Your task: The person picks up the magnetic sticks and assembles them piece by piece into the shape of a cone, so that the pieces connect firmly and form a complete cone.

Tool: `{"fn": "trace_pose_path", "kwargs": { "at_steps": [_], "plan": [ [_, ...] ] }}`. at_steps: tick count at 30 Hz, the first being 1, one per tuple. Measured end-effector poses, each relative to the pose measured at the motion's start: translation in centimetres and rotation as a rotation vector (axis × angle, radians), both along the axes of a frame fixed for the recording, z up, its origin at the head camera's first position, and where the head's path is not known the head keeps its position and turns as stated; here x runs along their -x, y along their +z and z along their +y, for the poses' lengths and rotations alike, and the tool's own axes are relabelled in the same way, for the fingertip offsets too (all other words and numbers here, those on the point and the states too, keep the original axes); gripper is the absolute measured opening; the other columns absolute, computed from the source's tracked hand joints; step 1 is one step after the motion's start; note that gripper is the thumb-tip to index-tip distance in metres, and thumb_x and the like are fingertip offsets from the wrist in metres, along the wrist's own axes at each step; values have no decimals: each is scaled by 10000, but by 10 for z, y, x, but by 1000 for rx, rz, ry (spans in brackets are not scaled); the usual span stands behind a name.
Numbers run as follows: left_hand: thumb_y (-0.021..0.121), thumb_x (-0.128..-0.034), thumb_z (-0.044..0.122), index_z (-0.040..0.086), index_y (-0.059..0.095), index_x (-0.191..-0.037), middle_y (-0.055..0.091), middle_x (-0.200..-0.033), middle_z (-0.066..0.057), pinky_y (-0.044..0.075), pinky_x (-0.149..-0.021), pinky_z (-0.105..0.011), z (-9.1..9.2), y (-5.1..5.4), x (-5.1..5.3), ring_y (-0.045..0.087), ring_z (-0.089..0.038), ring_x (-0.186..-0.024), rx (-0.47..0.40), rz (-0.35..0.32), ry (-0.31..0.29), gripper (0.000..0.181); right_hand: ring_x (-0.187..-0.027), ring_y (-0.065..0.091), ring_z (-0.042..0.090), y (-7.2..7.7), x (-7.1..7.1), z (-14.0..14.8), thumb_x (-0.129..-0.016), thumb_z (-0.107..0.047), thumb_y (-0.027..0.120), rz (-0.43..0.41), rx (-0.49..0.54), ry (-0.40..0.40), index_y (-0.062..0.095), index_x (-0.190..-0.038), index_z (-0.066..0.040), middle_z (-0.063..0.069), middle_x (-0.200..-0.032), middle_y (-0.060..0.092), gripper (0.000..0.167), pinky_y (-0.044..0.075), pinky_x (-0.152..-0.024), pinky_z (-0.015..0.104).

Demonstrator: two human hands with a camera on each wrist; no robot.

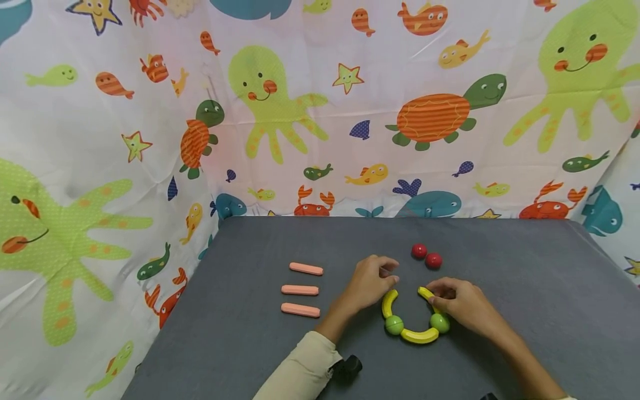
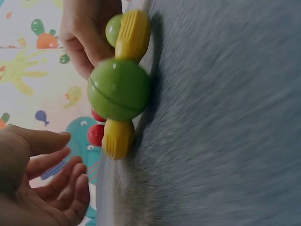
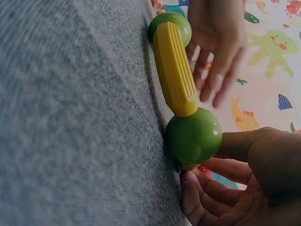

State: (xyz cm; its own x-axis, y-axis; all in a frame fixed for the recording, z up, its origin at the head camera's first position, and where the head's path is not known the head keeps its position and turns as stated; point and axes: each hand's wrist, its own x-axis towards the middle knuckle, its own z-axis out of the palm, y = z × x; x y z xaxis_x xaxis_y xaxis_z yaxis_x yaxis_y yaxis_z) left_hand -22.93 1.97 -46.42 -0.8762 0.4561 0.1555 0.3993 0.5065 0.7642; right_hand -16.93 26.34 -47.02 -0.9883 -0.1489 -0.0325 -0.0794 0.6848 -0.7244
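Head view: a U-shaped chain, opening upward, lies right of the frame's centre in the lower half, on a grey table (image 1: 225,333). Parts run: left-side yellow piece (image 1: 389,303), left-side green ball (image 1: 394,325), bottom yellow piece (image 1: 420,336), right-side green ball (image 1: 440,323), right-side yellow piece (image 1: 425,292); neighbours touch. Right hand (image 1: 465,303), at the chain's right arm: grasping the right-side yellow piece between thumb and fingers. Left hand (image 1: 371,282), just above the chain's left arm: released, fingers loosely bent, nothing held; in the left wrist view its fingertips are apart from the chain. Two red balls (image 1: 433,260) sit close together above the right hand, right of centre. Three pink sticks (image 1: 300,290) lie in a column left of centre, apart from one another. A sea-animal cloth (image 1: 310,50) fills the upper frame behind the table.
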Motion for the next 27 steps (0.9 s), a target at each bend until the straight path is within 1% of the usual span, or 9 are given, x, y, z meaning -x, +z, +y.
{"fn": "trace_pose_path", "kwargs": {
  "at_steps": [3, 7, 9, 12, 15, 18, 21, 24, 27],
  "plan": [
    [737, -1011, 179, 94, 741, -1309, 697, -1212, -27, 549, -887, -216, 9, 5, 13, 690, -106, -1056, 20, 4, -7, 310, -806, 608, 145, -1, -1, -1, -970, -194, 773, -6, 8, 1, 762, -1186, -51, 1, -928, 705, 259, 481, -643, 266],
    [743, -1014, 200, 114, 739, -1320, 689, -1226, -11, 550, -883, -215, 22, 7, 28, 689, -99, -1066, 53, 6, -7, 318, -795, 609, 141, 0, -2, -3, -965, -181, 773, -7, 12, -7, 766, -1176, -53, 4, -915, 704, 246, 482, -645, 265],
    [752, -1009, 207, 127, 739, -1324, 682, -1228, 1, 546, -875, -211, 29, 7, 36, 684, -91, -1055, 62, 9, 0, 325, -797, 612, 141, 0, -2, -4, -967, -181, 773, -10, 13, -13, 767, -1172, -55, 5, -915, 706, 241, 486, -648, 262],
    [763, -1002, 206, 138, 734, -1340, 676, -1257, -20, 539, -858, -209, 39, 6, 46, 673, -95, -1036, 66, 18, 6, 346, -807, 616, 142, 2, -2, -3, -973, -187, 771, -8, 15, -12, 763, -1175, -44, 8, -928, 710, 247, 490, -650, 262],
    [766, -1000, 188, 142, 720, -1365, 666, -1292, -62, 521, -831, -207, 48, 5, 55, 648, -108, -1008, 82, 28, -7, 371, -807, 615, 141, 3, -1, -2, -976, -192, 771, -4, 15, -13, 761, -1176, -40, 9, -931, 709, 251, 490, -648, 262],
    [766, -998, 168, 147, 697, -1400, 649, -1312, -86, 499, -802, -203, 56, 4, 61, 606, -101, -962, 131, 33, -35, 408, -801, 618, 136, 3, -1, -1, -977, -193, 771, -5, 14, -17, 762, -1172, -44, 13, -925, 709, 245, 493, -647, 262],
    [772, -993, 166, 163, 663, -1447, 631, -1330, -95, 499, -826, -210, 64, 3, 64, 587, -103, -977, 197, 33, -64, 467, -809, 625, 139, 2, -2, -1, -975, -196, 773, -13, 16, -22, 763, -1175, -51, 12, -925, 710, 247, 496, -651, 264],
    [768, -997, 186, 204, 634, -1485, 615, -1362, -67, 507, -919, -213, 71, 2, 65, 602, -108, -1090, 273, 38, -80, 507, -824, 632, 147, 1, -2, -2, -975, -202, 773, -25, 25, -23, 764, -1182, -57, 8, -931, 711, 252, 499, -657, 266],
    [754, -1007, 195, 232, 630, -1493, 608, -1383, -40, 504, -994, -229, 77, 2, 66, 601, -121, -1184, 325, 38, -85, 503, -830, 635, 156, 1, -2, -2, -975, -200, 772, -26, 33, -22, 762, -1185, -53, 12, -934, 712, 257, 500, -657, 269]
  ]
}}
